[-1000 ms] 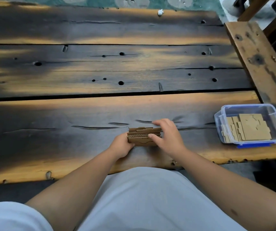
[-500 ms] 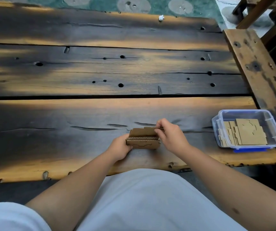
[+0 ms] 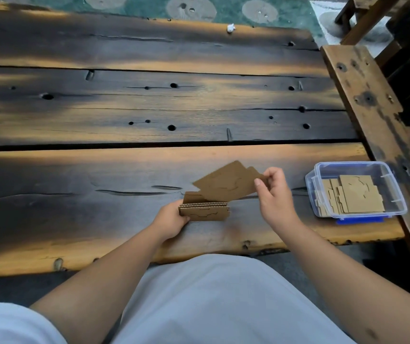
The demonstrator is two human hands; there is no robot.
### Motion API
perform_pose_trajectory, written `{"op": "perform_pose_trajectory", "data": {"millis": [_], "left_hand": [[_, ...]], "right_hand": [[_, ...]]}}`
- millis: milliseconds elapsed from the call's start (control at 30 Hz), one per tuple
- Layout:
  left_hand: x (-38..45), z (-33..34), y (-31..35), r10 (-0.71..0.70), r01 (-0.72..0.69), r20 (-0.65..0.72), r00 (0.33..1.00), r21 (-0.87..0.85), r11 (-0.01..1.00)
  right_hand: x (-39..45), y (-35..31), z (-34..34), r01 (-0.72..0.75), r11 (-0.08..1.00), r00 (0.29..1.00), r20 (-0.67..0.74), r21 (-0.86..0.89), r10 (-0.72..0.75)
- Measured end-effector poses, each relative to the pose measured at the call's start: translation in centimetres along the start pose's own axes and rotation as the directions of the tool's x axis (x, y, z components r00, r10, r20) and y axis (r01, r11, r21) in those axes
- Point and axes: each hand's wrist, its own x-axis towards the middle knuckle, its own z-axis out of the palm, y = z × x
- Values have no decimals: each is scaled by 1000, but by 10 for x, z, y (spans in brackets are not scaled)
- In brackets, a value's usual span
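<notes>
Left hand point(image 3: 171, 219) at roughly 6 o'clock in the view, low over the near plank of the wooden table point(image 3: 149, 108): fingers curled, thumb on the near face, gripping the left end of a cardboard stack point(image 3: 205, 211). Stack on edge, corrugated edges up, long side running 9 to 3 o'clock, directly at 3 o'clock of that hand and in contact with it; right end free. Right hand point(image 3: 276, 197) at 3 o'clock of the stack, apart from it, mostly closed: thumb and curled fingertips pinching the right-hand edge of a loose cardboard sheet point(image 3: 226, 184). Sheet tilted, flat face toward the camera, extending from the pinch toward 9 o'clock, above and behind the stack; two top corners visible, so possibly two sheets overlapped, count unclear. Lower left corner of the sheet down behind the stack, contact there impossible to judge. Faint cut outlines on the sheet and on the stack's front card. Clear plastic container point(image 3: 395, 192) with blue base at 3 o'clock of the right hand, near but not touching, close to the table's near edge; more cardboard pieces point(image 3: 357, 194) flat inside. Weathered plank bench point(image 3: 372, 108) along the table's right side. Small white scrap point(image 3: 230, 28) at 12 o'clock on the far edge, green patterned rug point(image 3: 149, 6) beyond.
</notes>
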Motion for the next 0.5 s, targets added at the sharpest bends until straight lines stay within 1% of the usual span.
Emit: {"op": "perform_pose_trajectory", "data": {"millis": [67,167,267,433,500], "left_hand": [[0,0,0,-5,5,5,1000,-8,1000],[0,0,0,-1,1,2,1000,3,1000],[-2,-1,2,17,-18,2,1000,8,1000],[-5,-2,4,30,-30,3,1000,21,999],[-5,-2,3,38,-39,12,999,25,999]], "right_hand": [[-3,-2,-5,-38,991,998,-44,132,44],[-10,-1,-10,-95,955,989,-81,282,122],[-20,8,-11,-155,914,980,-56,375,189],[-38,40,6,-335,887,940,48,316,338],[-46,51,17,-398,888,917,83,230,390]]}}
